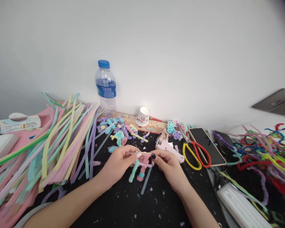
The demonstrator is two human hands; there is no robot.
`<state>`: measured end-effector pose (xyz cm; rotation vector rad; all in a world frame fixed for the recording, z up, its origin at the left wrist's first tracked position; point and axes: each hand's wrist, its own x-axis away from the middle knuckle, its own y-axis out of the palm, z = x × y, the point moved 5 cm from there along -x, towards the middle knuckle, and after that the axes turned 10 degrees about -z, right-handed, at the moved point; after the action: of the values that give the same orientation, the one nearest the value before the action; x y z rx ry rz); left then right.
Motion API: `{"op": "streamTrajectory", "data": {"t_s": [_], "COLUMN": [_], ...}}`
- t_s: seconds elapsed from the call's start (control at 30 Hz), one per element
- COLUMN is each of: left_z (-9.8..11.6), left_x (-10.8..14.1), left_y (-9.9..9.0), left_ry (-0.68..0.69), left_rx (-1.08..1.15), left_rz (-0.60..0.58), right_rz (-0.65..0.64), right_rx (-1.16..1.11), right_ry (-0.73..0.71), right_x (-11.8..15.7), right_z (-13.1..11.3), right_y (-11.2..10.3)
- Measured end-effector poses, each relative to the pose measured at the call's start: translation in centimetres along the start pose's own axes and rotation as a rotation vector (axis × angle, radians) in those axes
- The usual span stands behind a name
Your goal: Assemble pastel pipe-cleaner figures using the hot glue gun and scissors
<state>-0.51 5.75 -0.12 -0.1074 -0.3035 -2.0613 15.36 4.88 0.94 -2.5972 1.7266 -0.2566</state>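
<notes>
Between my two hands is a small pipe cleaner craft with a pale yellow bar across its top and twisted mint and pink strands hanging down. My left hand pinches the bar's left end with thumb and fingers. At the other end, my right hand is closed on the bar, a dark thumbnail showing. Below the craft, a translucent glue stick lies on the black table mat. A pink glue gun rests just beyond my right hand.
Long pastel pipe cleaners heap at left. Behind stand a water bottle and a paper cup. Small twisted pieces lie mid-table. Scissors, a phone, a white power strip and a colourful pipe cleaner tangle are at right.
</notes>
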Motion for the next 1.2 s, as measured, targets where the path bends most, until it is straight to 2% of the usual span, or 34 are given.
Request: {"op": "streamTrajectory", "data": {"t_s": [0.23,0.57,0.77,1.03,1.2], "left_z": [-0.14,0.2,-0.17,0.04,0.04], "left_x": [-0.05,-0.02,-0.1,-0.16,-0.15], "left_y": [-0.02,-0.38,-0.62,-0.69,-0.41], "left_ry": [-0.013,-0.026,-0.035,-0.022,0.0], "left_rx": [0.05,0.194,0.161,0.134,0.185], "left_rz": [0.0,0.088,0.133,0.117,0.039], "right_rz": [0.02,0.118,0.131,0.116,0.089], "right_rx": [0.035,0.115,0.149,0.11,0.092], "right_ry": [-0.061,-0.088,-0.088,-0.082,-0.091], "right_x": [0.18,0.21,0.32,0.13,0.24], "right_z": [-0.51,-0.24,-0.12,-0.22,-0.29], "right_y": [-0.25,-0.71,-0.93,-0.7,-0.46]}}
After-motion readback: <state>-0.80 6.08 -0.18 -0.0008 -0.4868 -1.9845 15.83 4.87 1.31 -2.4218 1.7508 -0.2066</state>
